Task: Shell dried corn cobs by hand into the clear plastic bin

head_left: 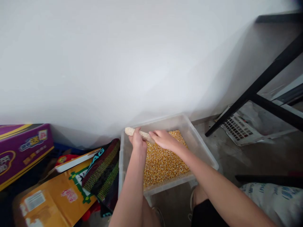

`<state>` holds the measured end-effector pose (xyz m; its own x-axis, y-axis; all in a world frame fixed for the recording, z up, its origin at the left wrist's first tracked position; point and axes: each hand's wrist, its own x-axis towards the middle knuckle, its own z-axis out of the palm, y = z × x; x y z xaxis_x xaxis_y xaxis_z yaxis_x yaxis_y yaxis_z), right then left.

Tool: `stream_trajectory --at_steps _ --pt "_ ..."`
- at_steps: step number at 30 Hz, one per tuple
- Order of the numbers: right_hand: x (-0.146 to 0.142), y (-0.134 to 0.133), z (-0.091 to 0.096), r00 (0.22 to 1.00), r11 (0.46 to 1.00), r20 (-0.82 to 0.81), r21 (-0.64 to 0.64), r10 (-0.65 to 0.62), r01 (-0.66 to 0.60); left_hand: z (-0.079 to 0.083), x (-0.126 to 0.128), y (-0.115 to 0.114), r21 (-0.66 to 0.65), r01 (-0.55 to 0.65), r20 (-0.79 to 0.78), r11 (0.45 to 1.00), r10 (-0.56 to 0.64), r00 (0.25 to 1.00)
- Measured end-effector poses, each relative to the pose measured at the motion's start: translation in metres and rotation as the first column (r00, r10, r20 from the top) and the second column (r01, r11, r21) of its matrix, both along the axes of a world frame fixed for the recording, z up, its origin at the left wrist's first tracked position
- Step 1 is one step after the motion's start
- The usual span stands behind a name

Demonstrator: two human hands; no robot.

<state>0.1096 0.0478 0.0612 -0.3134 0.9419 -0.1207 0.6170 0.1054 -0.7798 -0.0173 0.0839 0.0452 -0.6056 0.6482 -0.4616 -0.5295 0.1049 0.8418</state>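
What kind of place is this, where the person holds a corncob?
It looks like a storage corner, perhaps in a home: a purple printed carton, a white plastic basket on the floor, and a translucent plastic bin of corn kernels.

Lit softly, brightest on the middle of the white wall point(146, 66), greying into faint slanted shadow at right, behind the black frame point(272, 70). Dimmer on the floor point(232, 160). Fairly sharp over the corn kernels point(163, 162), yet stretched wide towards the edges (darkened, too, in the far right corner).
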Motion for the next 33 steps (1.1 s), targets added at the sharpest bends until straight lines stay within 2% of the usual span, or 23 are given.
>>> stream_trajectory --at_steps 4,6,8,10,12,15,18,20,22,24,25,26,30,33 --pt "0.003 -0.002 0.004 0.983 0.968 -0.177 -0.236 0.044 -0.086 0.004 -0.008 0.002 0.002 0.067 0.122 0.998 -0.066 0.990" --pt "0.008 0.002 0.004 0.959 0.946 -0.281 -0.303 0.024 -0.112 0.009 -0.012 0.001 0.068 0.135 0.197 0.989 -0.146 0.970" --pt "0.014 0.007 0.005 0.926 0.941 -0.373 -0.329 -0.053 -0.079 0.015 -0.015 -0.001 0.172 0.180 0.255 0.969 -0.220 0.942" --pt "0.021 0.013 0.005 0.871 0.940 -0.459 -0.342 -0.173 0.007 0.021 -0.017 -0.003 0.223 0.214 0.288 0.951 -0.274 0.918" --pt "0.029 0.018 0.005 0.796 0.934 -0.531 -0.338 -0.290 0.115 0.025 -0.018 -0.006 0.201 0.286 0.304 0.937 -0.337 0.891" --pt "0.041 0.023 0.002 0.704 0.908 -0.580 -0.329 -0.410 0.258 0.026 -0.020 -0.009 0.099 0.448 0.288 0.889 -0.456 0.842" --pt "0.052 0.026 -0.001 0.667 0.889 -0.588 -0.317 -0.457 0.329 0.023 -0.024 -0.010 0.002 0.578 0.198 0.816 -0.567 0.799" --pt "0.058 0.026 -0.001 0.660 0.888 -0.594 -0.303 -0.460 0.346 0.022 -0.027 -0.010 -0.038 0.649 0.059 0.760 -0.647 0.760" --pt "0.064 0.025 -0.001 0.669 0.891 -0.590 -0.274 -0.452 0.361 0.021 -0.027 -0.014 -0.098 0.734 -0.166 0.672 -0.738 0.654" --pt "0.068 0.022 0.001 0.699 0.906 -0.580 -0.222 -0.419 0.359 0.020 -0.020 -0.020 -0.183 0.815 -0.392 0.550 -0.801 0.453" --pt "0.069 0.020 0.001 0.721 0.920 -0.574 -0.192 -0.388 0.342 0.019 -0.015 -0.024 -0.221 0.848 -0.471 0.481 -0.814 0.339" --pt "0.070 0.018 0.001 0.746 0.935 -0.568 -0.163 -0.349 0.314 0.018 -0.008 -0.028 -0.244 0.867 -0.530 0.434 -0.809 0.256" --pt "0.066 0.009 -0.002 0.829 0.973 -0.512 -0.075 -0.225 0.218 0.015 0.024 -0.040 -0.213 0.898 -0.681 0.386 -0.718 0.147" --pt "0.062 0.004 -0.004 0.848 0.975 -0.487 -0.044 -0.210 0.216 0.018 0.037 -0.042 -0.221 0.915 -0.684 0.338 -0.722 0.102"
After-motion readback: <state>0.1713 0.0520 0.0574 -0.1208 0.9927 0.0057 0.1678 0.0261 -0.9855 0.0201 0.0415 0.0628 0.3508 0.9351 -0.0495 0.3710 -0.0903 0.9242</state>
